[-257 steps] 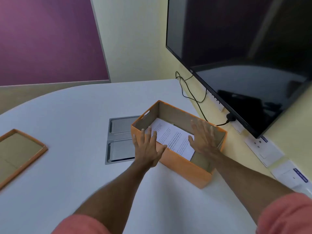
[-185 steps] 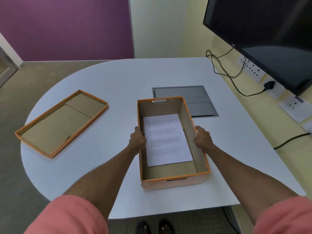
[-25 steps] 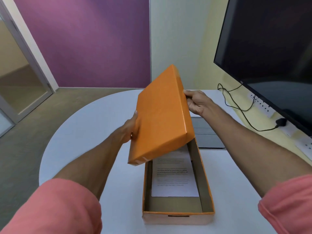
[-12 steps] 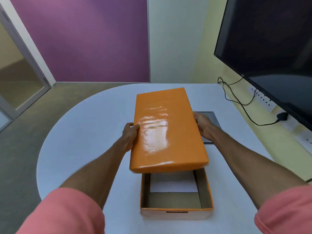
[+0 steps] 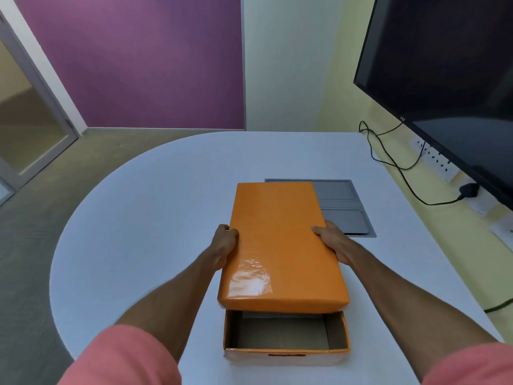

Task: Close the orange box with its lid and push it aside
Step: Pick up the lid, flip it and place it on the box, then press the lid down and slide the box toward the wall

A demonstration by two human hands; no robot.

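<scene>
orange lid (image 5: 280,245) gripped at both long sides by left hand (image 5: 223,244) and right hand (image 5: 331,243) | hovered over open box (image 5: 286,336) at table's (image 5: 166,190) near edge | risk: near end uncovered, skewed lid could catch the rim

Both hands — left hand (image 5: 223,245), right hand (image 5: 334,243) — grip lid (image 5: 277,245) above orange box (image 5: 286,348).

A: Any legible text?

B: One mark only: a small pale logo on the lower bezel of the monitor (image 5: 444,79), apparently "VU".

A: The orange box (image 5: 286,348)?

B: A dark strip on its near outer wall, too blurred to read. The lid (image 5: 277,245) shows no print.
</scene>
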